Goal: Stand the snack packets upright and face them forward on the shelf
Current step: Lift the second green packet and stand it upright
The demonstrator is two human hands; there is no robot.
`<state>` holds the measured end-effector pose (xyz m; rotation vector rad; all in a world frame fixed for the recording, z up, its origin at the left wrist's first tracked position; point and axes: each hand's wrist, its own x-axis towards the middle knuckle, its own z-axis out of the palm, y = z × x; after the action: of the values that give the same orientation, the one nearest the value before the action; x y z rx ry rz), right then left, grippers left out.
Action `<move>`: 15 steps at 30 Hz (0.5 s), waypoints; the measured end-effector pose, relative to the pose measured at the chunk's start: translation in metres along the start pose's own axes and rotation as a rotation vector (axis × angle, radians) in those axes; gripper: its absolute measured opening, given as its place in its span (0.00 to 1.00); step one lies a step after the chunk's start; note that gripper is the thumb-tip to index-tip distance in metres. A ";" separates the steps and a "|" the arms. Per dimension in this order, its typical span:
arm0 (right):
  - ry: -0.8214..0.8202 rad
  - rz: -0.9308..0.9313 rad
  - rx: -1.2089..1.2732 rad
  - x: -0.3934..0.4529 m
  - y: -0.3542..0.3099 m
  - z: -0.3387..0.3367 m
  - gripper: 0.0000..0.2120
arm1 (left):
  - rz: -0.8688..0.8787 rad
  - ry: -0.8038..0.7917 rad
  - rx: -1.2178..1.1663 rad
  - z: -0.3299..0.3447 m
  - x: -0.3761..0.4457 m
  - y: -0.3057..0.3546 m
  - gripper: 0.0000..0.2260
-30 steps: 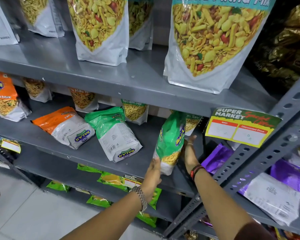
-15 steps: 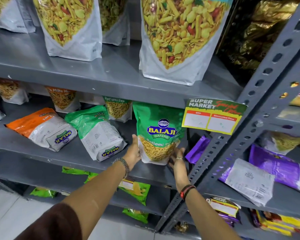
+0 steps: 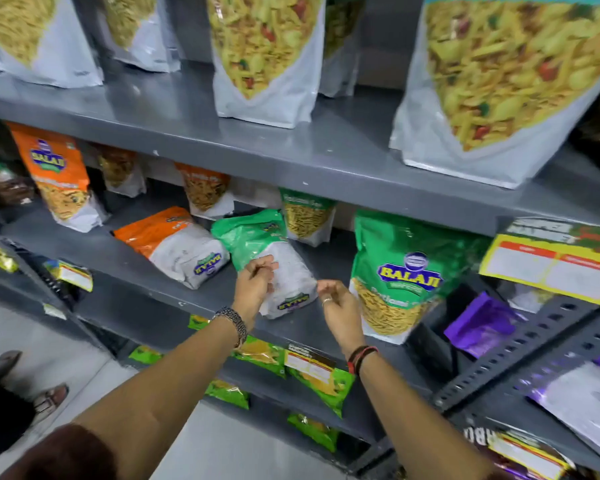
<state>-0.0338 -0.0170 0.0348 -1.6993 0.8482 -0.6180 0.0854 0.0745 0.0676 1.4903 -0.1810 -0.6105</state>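
Forearms reach in from the bottom of the view toward the middle shelf. The left hand, above a metal wristband, has its fingers loosely curled and just touching or hovering over the near side of the fallen green packet; whether it has actually pinched the film cannot be told. The right hand, wearing a ring, hangs half-curled and empty just right of that packet's lower end, touching nothing.

That green packet lies on its face, back panel and upside-down logo showing, its top pointing toward the rear of the shelf. Just left of it an orange packet lies the same way. To the right, a green packet stands upright, logo forward, at the shelf's front edge, so that one looks done.

Further back, smaller packets stand against the rear, and an orange one stands upright at far left.

Risks from here: the packet is puffy and slick, so a one-sided pinch could let it slip or flop back. Swinging it upright could also nudge the standing green packet off the edge, or knock the orange neighbour.
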 end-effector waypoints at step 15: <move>-0.033 0.518 -0.336 0.138 -0.036 0.085 0.25 | -0.516 -0.136 -0.059 -0.079 0.116 -0.009 0.28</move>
<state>0.1231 -0.0702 0.0434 -1.6769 1.3647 -0.0963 0.2180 0.0875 0.0217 1.4428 0.1226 -1.1225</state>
